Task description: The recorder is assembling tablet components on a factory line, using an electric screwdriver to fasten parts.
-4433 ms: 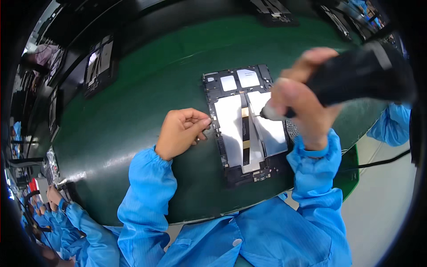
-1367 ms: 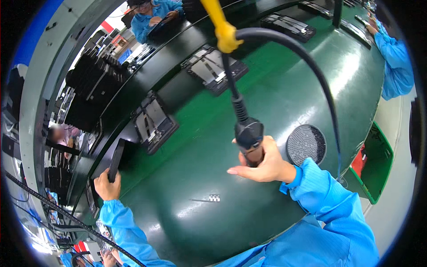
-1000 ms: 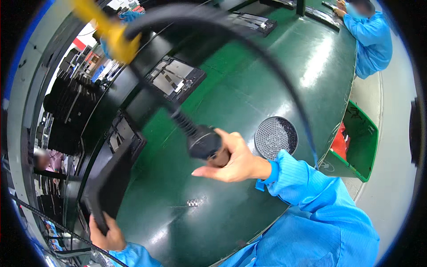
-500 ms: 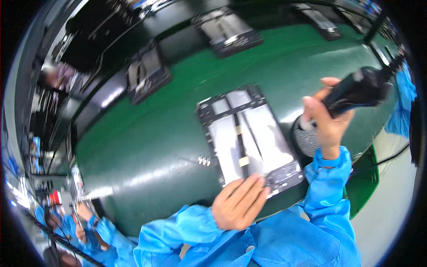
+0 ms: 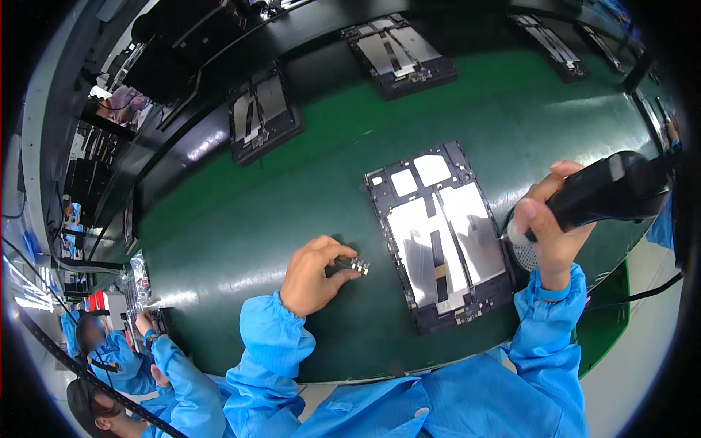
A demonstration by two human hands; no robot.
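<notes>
- Left hand (image 5: 314, 276): fingertips at small silvery parts (image 5: 361, 268); cannot tell if pinched.
- Right hand (image 5: 552, 225): wrapped round black power tool (image 5: 610, 191), right of opened tablet (image 5: 409, 241).

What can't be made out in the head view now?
All head view:
Small metal parts: too small to identify; whether the left hand grips them is unclear.
Round tray: partly hidden by the right hand and black tool.
Green bin: partly behind right sleeve.
</notes>
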